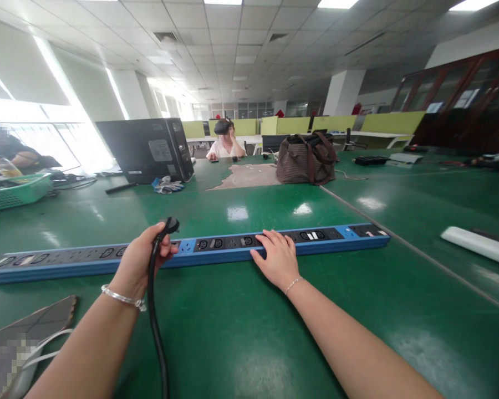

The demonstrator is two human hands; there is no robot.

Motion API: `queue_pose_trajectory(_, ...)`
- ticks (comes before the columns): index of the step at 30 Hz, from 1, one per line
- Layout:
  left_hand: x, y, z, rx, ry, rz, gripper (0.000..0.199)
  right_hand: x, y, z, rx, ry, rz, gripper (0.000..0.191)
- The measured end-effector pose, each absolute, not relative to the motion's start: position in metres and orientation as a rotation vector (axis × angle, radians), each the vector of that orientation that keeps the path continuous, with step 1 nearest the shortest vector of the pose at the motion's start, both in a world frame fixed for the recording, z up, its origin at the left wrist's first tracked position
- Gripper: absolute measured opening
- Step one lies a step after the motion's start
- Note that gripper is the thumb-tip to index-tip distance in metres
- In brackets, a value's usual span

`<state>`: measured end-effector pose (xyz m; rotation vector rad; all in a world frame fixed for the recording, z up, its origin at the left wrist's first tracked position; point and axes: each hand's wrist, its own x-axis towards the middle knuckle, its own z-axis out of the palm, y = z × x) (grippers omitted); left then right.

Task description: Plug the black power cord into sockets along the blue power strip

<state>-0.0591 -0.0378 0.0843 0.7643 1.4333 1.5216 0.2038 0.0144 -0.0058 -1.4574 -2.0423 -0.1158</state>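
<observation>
A long blue power strip (224, 255) with black socket panels lies across the green table. My left hand (143, 252) is closed around a black power plug (172, 224), just above the strip and left of its middle. The plug's thick black cord (154, 321) hangs from that hand towards the bottom of the view. My right hand (278, 257) rests on the strip right of its middle, fingers spread over the sockets and front edge, holding nothing.
Behind the strip stand a black computer case (137, 149), crumpled gloves (167, 184) and a brown bag (303, 160). A green basket (20, 191) and a phone-like slab (37, 321) are at left, a white bar (478, 245) at right. Two other people sit beyond the table.
</observation>
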Motion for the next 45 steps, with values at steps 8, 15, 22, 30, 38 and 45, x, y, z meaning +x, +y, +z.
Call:
queue_pose_trajectory(8,-0.113,-0.044,0.093,0.596,1.468,1.468,0.034,0.205,0.017,-0.007,-1.438,-2.05,-0.122,0.037)
queue_pose_trajectory(15,-0.158,-0.053,0.096,0.539,1.656,1.31,0.034,0.206,0.018,-0.008,-1.436,-2.047,-0.142,0.037)
queue_pose_trajectory(22,-0.17,-0.056,0.089,0.548,1.806,1.196,0.033,0.205,0.017,-0.008,-1.439,-2.049,-0.142,0.037)
queue_pose_trajectory(30,-0.16,-0.051,0.074,0.547,1.818,1.185,0.033,0.206,0.018,-0.008,-1.433,-2.055,-0.148,0.037)
queue_pose_trajectory(38,-0.16,-0.048,0.073,0.565,1.855,1.175,0.03,0.205,0.017,-0.007,-1.44,-2.053,-0.146,0.037)
queue_pose_trajectory(45,-0.159,-0.047,0.073,0.589,1.897,1.153,0.031,0.206,0.018,-0.007,-1.437,-2.049,-0.157,0.037)
